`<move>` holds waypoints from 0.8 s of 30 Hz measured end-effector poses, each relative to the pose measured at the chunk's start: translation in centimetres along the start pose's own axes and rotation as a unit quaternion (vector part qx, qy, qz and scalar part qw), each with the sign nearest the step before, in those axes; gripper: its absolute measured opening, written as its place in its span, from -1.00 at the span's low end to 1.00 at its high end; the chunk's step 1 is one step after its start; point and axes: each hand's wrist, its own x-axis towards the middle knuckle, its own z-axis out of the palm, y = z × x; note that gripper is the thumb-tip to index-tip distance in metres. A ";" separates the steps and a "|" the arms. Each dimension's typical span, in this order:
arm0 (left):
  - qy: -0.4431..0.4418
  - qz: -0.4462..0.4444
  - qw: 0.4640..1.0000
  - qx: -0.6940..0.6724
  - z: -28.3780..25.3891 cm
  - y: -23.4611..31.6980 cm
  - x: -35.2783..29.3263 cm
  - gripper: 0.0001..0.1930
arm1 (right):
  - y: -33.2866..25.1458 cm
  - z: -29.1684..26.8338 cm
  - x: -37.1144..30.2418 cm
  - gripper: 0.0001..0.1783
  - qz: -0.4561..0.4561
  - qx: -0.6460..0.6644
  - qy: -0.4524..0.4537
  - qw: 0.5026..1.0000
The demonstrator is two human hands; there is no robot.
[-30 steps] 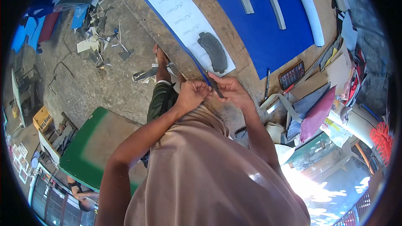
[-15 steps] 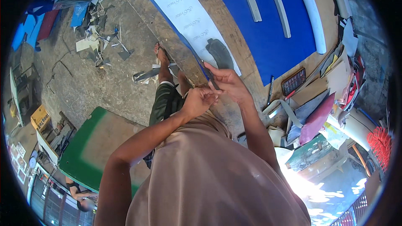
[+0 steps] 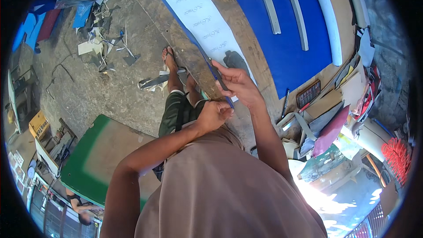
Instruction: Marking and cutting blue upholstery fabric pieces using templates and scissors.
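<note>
The right hand (image 3: 240, 86) lies on the near end of a long white strip (image 3: 198, 15) with a blue edge, which runs away along the wooden counter (image 3: 176, 39). Its fingers are pressed down flat on the strip, thumb and forefinger pinched together on the blue edge, likely to pin the material so it cannot slide. The left hand (image 3: 214, 114) sits just beside it at the counter's near edge, its grip curled into a fist around something thin; what it holds is too small to tell, though a blue sliver shows at the knuckles. Both hands meet at the strip's end, where the edge is within easy reach of the body.

A wide blue sheet (image 3: 282, 39) with pale curved strips lies further right on the counter. Scraps (image 3: 103, 44) litter the concrete floor to the left, and a green board (image 3: 94, 158) lies below.
</note>
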 end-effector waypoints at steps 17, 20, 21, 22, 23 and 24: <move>-0.074 0.032 0.992 0.095 -1.3 0.0 0.9 -0.85 | -2.8 2.0 5.2 -0.25 -0.006 -0.009 -0.016 1.000; -0.079 0.044 0.992 0.090 -1.3 -0.1 1.0 -0.86 | -3.2 2.4 5.3 -0.24 -0.003 -0.024 -0.024 0.999; -0.077 0.049 0.992 0.091 -1.2 -0.1 1.0 -0.86 | -3.4 2.5 5.3 -0.25 0.007 -0.025 -0.012 1.000; -0.075 0.053 0.991 0.093 -1.2 -0.2 1.1 -0.86 | -3.7 2.7 5.4 -0.25 0.025 -0.032 0.009 0.999; -0.074 0.060 0.991 0.095 -1.2 -0.3 1.2 -0.86 | -4.0 2.9 5.8 -0.22 0.009 -0.028 -0.006 1.000; -0.074 0.066 0.990 0.097 -1.3 -0.4 1.2 -0.87 | -4.3 3.1 6.5 -0.19 0.002 -0.030 -0.009 1.000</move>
